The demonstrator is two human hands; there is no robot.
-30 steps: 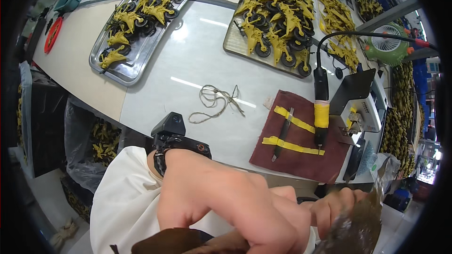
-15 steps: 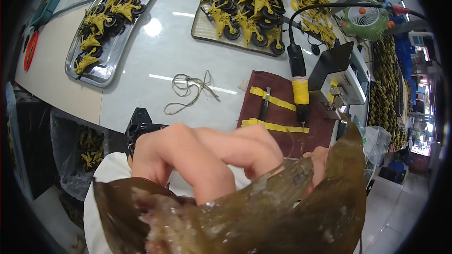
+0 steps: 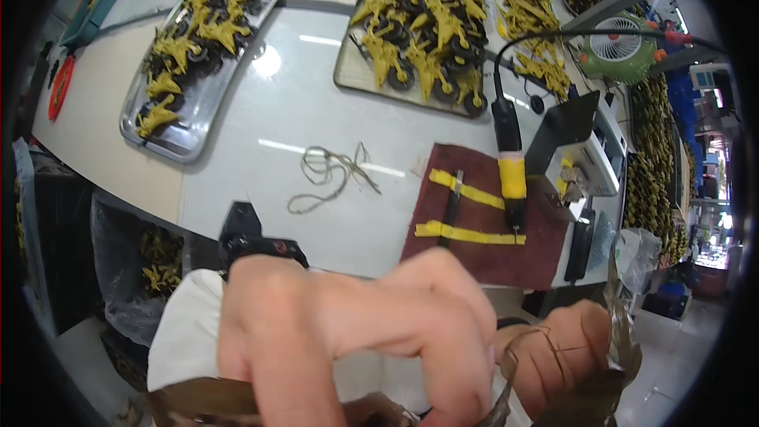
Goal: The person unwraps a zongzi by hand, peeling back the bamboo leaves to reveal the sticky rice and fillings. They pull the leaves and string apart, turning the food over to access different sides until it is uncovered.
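Close to the camera, my left hand [image 3: 356, 308] has its fingers bent and pressed down against a wet, brown-green leaf wrapper [image 3: 202, 399], which the lower edge cuts off. My right hand [image 3: 553, 348], to the right, is closed with its fingers curled around torn strips of the same leaf [image 3: 609, 387]. A thin strand lies across its fingers. What the leaf holds is out of view now. On the white table ahead lies a loose, tangled string [image 3: 328, 178].
Yellow-and-black toy motorcycles fill a metal tray [image 3: 186, 138] at left and another tray [image 3: 348, 71] at centre. A black rotary tool with a yellow grip [image 3: 511, 178] lies on a maroon cloth [image 3: 474, 265]. Beside it stand a small white machine [image 3: 589, 162] and a green fan [image 3: 621, 47].
The leaf, spread wide with sticky pale bits on it, has dropped mostly below the lower edge. Both hands have moved lower, and more of my right hand shows. The whole view has shifted slightly.
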